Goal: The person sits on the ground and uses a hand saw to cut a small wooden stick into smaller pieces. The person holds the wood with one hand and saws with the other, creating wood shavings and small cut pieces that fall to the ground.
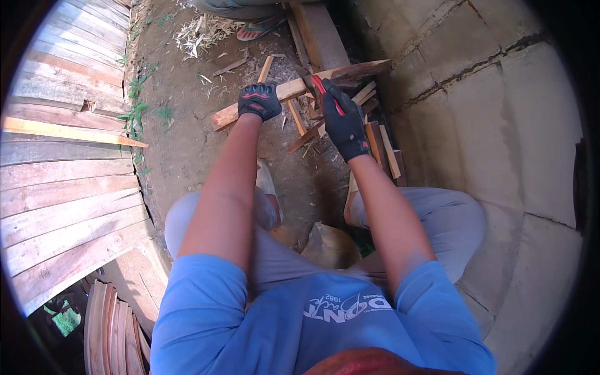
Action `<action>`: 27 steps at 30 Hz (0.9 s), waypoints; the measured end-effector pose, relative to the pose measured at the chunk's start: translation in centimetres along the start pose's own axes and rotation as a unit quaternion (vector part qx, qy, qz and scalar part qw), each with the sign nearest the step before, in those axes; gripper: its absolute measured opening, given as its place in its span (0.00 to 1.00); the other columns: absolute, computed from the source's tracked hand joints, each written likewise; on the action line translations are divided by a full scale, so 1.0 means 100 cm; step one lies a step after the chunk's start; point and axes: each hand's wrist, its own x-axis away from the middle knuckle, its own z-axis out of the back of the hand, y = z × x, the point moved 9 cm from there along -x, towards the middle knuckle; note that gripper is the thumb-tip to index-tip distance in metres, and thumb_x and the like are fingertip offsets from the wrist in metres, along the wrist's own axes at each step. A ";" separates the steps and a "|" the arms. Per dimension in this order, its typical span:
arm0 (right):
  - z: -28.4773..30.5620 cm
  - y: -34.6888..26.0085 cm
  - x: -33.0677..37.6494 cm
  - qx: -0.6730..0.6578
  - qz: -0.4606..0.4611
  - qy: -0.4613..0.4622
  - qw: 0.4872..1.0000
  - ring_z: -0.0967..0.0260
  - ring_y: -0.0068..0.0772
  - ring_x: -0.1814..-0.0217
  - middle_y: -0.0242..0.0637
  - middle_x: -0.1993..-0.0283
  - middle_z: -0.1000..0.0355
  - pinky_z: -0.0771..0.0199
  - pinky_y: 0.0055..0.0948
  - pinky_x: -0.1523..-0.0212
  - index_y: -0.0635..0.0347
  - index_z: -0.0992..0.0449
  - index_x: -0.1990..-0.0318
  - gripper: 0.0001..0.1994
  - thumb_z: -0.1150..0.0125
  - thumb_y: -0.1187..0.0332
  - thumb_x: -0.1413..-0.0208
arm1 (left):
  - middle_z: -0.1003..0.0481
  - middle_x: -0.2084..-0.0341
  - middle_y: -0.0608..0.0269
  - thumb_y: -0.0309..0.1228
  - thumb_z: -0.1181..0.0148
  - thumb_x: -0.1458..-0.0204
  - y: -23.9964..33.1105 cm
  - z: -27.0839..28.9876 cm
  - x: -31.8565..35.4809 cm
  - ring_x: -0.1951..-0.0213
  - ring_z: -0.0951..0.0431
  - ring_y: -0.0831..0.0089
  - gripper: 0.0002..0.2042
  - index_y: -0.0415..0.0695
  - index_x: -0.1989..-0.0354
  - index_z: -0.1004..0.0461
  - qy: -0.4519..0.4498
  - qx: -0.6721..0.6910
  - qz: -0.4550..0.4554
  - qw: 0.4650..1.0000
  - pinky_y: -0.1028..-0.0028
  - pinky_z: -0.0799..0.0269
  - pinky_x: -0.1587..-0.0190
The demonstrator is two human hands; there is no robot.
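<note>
My left hand (259,101), in a black glove with red trim, is closed over a long wooden beam (290,90) and presses on it near its left end. The beam lies slantwise, its right end farther from me. In my right hand (342,125), also gloved, is a red-handled hand saw (317,86). Its dark, narrow blade points away to the upper left and meets the beam about midway. The glove hides part of the handle, and how deep the blade sits I cannot tell.
A thick timber (319,37) runs away beyond the beam. Offcuts (297,117) lie beneath it, with wood shavings (203,36) farther off. Planks (69,181) form a surface on the left; a block wall (487,119) stands right. Another person's sandalled foot (256,31) is at the top.
</note>
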 end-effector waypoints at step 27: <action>0.047 -0.035 0.027 0.004 -0.062 -0.012 0.998 0.22 0.50 0.36 0.47 0.41 0.18 0.26 0.40 0.35 0.56 0.18 0.39 0.19 0.43 0.58 0.29 | 0.15 0.54 0.52 0.37 0.41 0.48 -0.004 0.004 0.004 0.49 0.15 0.53 0.16 0.51 0.52 0.18 0.034 0.007 0.004 0.999 0.54 0.21 0.45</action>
